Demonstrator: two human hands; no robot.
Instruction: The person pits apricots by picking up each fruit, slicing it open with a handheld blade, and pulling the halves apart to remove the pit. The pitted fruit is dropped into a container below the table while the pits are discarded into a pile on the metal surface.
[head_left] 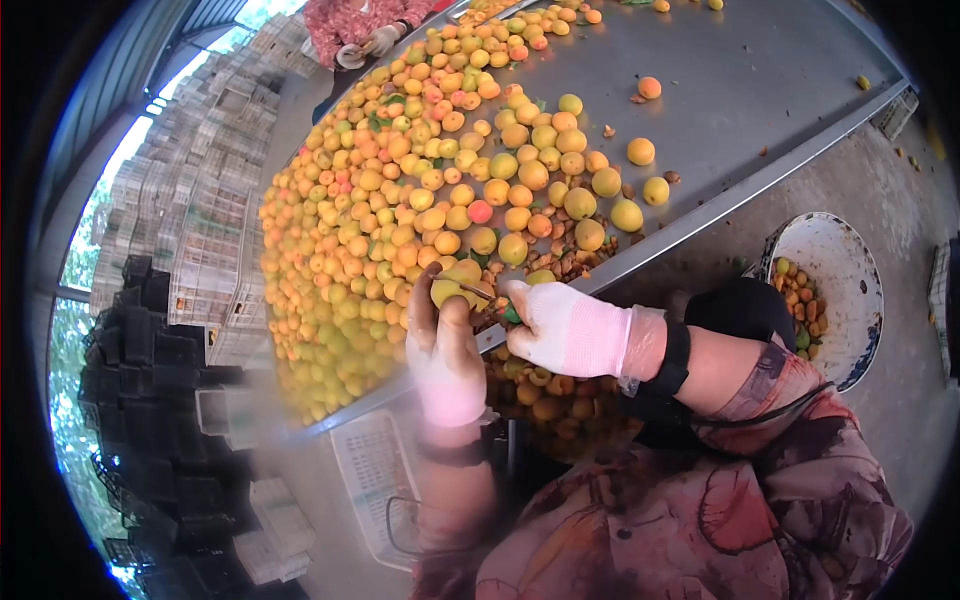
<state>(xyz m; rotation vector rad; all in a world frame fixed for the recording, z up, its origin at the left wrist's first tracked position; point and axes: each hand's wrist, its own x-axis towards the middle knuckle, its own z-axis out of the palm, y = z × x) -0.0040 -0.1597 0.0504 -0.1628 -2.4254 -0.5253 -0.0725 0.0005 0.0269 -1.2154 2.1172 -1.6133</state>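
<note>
My left hand [446,362], in a stained white glove with a pink cuff, grips a yellow-green apricot [453,287] between thumb and fingers at the table's near edge. In my right hand [562,326], gloved the same way, is a small knife [480,292] with a thin dark blade and a partly hidden green handle. The blade lies against the apricot. Just beyond both hands, a large heap of orange and yellow apricots [400,200] covers the left part of the metal table [715,120]. Pits and scraps [572,258] are scattered near the rim.
Below my hands is a mass of apricot pieces [560,405]. A white bucket [850,265] with fruit inside stands at the right. A white plastic crate [375,470] sits at lower left, near stacked black crates [150,380] and pale crates [210,200]. Another person's gloved hands [370,45] show across the table.
</note>
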